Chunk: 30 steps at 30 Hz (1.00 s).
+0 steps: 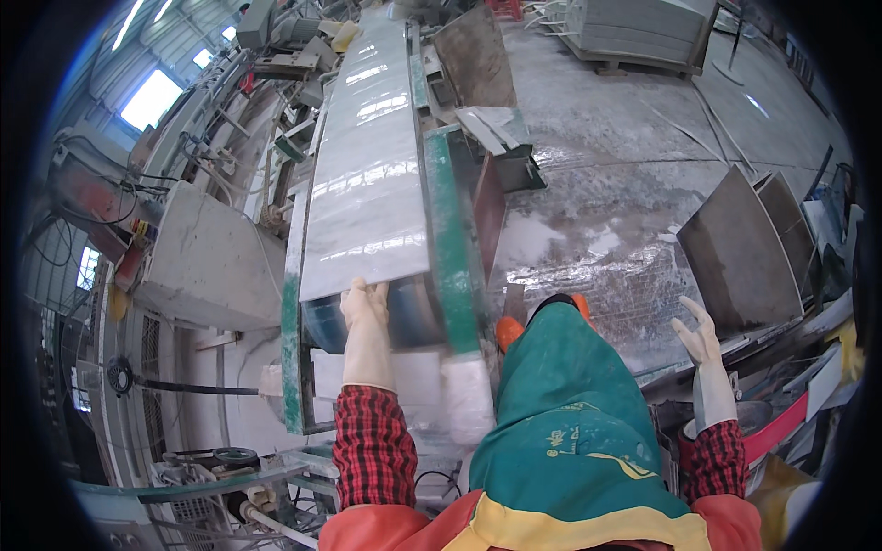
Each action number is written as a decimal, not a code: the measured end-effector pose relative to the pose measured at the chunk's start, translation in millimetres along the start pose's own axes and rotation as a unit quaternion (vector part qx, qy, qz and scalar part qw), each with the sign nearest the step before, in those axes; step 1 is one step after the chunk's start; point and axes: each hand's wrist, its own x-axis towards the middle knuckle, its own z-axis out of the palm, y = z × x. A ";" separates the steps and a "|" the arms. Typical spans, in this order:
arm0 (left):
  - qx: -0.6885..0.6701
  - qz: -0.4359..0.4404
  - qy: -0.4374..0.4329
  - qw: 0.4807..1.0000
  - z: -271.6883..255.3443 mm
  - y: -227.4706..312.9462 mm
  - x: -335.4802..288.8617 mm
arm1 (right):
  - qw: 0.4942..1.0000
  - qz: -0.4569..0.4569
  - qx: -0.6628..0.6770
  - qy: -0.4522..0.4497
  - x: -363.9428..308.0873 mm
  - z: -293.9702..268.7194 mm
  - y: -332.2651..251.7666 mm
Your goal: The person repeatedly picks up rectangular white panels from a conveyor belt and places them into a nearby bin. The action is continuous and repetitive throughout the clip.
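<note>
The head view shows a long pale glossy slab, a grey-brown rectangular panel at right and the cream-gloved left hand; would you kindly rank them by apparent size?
1. Long pale glossy slab
2. Grey-brown rectangular panel
3. Cream-gloved left hand

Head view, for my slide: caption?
Left hand at the near edge of a pale slab, right hand open and empty.

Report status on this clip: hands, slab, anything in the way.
Left hand at near edge of pale slab, grip unclear. Right hand open, empty. Slab flat along conveyor. Nothing seen on slab's near stretch.
</note>
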 end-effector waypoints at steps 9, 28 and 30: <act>0.007 -0.002 -0.009 1.000 -1.2 -0.5 3.1 | 1.000 -0.021 -0.001 0.001 1.0 -0.4 5.6; 0.017 -0.011 0.013 1.000 9.2 3.1 8.3 | 1.000 -0.025 -0.001 0.004 -1.4 -11.5 -5.4; 0.019 -0.019 0.021 0.999 11.5 5.3 8.7 | 1.000 -0.023 -0.013 0.010 -6.9 -13.9 -2.9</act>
